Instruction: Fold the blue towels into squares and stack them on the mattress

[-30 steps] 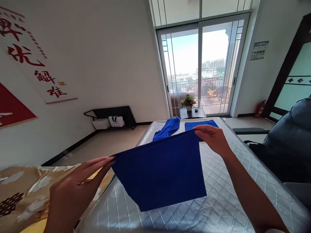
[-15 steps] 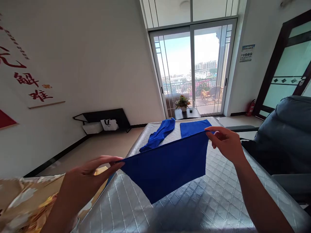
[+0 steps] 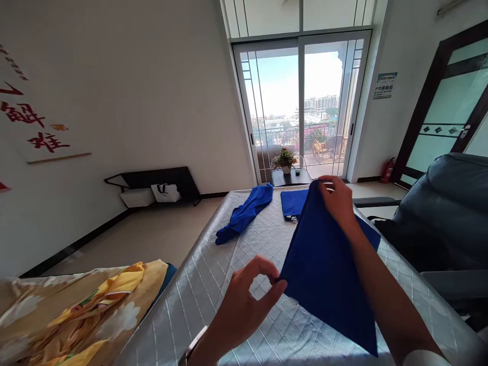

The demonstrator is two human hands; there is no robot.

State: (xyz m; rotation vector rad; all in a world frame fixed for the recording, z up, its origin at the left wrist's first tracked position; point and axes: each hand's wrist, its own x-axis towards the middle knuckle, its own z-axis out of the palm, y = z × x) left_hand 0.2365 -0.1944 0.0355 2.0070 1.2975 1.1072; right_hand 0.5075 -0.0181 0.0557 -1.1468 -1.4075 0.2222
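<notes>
A blue cloth (image 3: 328, 269) hangs slantwise between my two hands over a silver quilted table cover (image 3: 206, 305). My left hand (image 3: 247, 295) pinches its lower left corner between thumb and forefinger. Higher and farther off, my right hand (image 3: 337, 201) grips the top corner, and the right forearm crosses in front of part of the cloth. Behind lies a flat folded blue cloth (image 3: 293, 202), partly covered by the held one. A crumpled blue cloth (image 3: 246, 213) lies to its left on the cover.
A dark padded chair (image 3: 446, 203) stands close on the right. At lower left is a floral yellow fabric (image 3: 125, 315). Beyond the far edge, a small table (image 3: 292, 178) bears a potted plant (image 3: 285, 160) before a sliding glass door (image 3: 301, 112). A low black rack (image 3: 160, 178) stands by the wall.
My left hand has moved right, toward the middle, and my right hand has risen slightly away from me. The cloth has turned from a level stretch to a steep slant.
</notes>
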